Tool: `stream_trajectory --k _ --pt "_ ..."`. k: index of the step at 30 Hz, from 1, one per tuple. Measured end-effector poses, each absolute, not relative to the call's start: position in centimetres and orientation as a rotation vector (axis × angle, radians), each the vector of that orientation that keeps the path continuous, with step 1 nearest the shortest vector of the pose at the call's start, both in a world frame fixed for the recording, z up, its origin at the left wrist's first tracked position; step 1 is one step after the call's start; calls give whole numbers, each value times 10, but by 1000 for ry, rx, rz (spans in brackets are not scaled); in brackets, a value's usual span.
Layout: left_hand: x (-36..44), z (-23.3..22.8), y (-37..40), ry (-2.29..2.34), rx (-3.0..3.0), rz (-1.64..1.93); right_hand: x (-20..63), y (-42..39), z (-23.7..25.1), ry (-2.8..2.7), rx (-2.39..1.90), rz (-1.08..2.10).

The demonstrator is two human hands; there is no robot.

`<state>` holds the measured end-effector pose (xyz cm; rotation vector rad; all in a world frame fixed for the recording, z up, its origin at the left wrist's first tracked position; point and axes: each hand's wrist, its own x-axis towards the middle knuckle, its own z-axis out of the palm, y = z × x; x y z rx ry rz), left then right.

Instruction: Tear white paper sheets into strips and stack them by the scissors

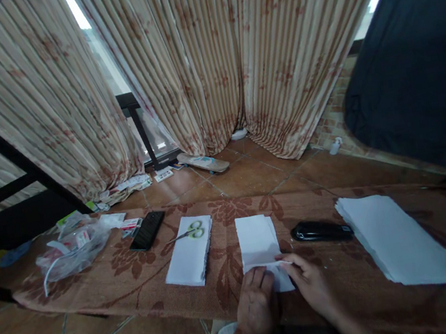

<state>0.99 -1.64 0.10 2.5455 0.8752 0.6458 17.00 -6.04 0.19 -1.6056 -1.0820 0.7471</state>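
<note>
A white sheet of paper [256, 237] lies in front of me on the patterned cloth, its near part turned up in a fold. My left hand [254, 301] presses curled fingers on the fold's left side. At the right end of the fold, my right hand [311, 284] pinches the paper's edge between thumb and fingers. Just beyond the right hand rests a black stapler [321, 230]. A stack of narrow white paper [185, 259] lies to the left, with green-handled scissors [194, 230] on top. A larger stack of white paper [402, 239] sits on the right.
Farther left are a black phone [147, 231] and a clear plastic bag [80, 248] with items inside. The brown floral cloth [140, 283] covers a low table. Beyond it, a skateboard [205, 163] stands on the tiled floor before long striped curtains [197, 63].
</note>
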Motion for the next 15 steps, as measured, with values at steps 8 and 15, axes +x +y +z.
stream_trajectory --k 8,15 --pt "8 -2 -16 867 2567 673 176 -60 9 -913 -1578 861" --pt "10 -2 -17 830 2577 766 155 -89 78 -1179 -1562 736"
